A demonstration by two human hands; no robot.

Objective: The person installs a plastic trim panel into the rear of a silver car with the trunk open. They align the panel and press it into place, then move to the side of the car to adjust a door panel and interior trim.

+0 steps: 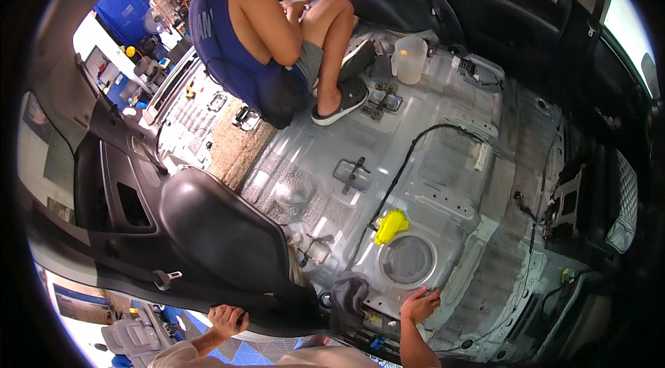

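At the lower left, my left hand (pixel 228 320) is closed round the lower edge of a black interior trim panel (pixel 228 229). My right hand (pixel 420 305) rests on the bare metal car floor (pixel 377 278), its fingers apart and holding nothing. A round recessed cover (pixel 409 258) lies just beyond my right fingertips. Past it sits a crumpled bright yellow piece (pixel 392 226), perhaps cloth or a glove, beside a black cable (pixel 395 181). To the left of my right hand, a dark grey cloth (pixel 348 302) is bunched at the floor's near edge.
Another person (pixel 256 49) in a blue sleeveless top sits on the floor at the far left. A translucent pitcher (pixel 409 61) stands by their shoes. Metal brackets (pixel 353 174) stick up from the floor, and loose wiring (pixel 526 208) runs along the right.
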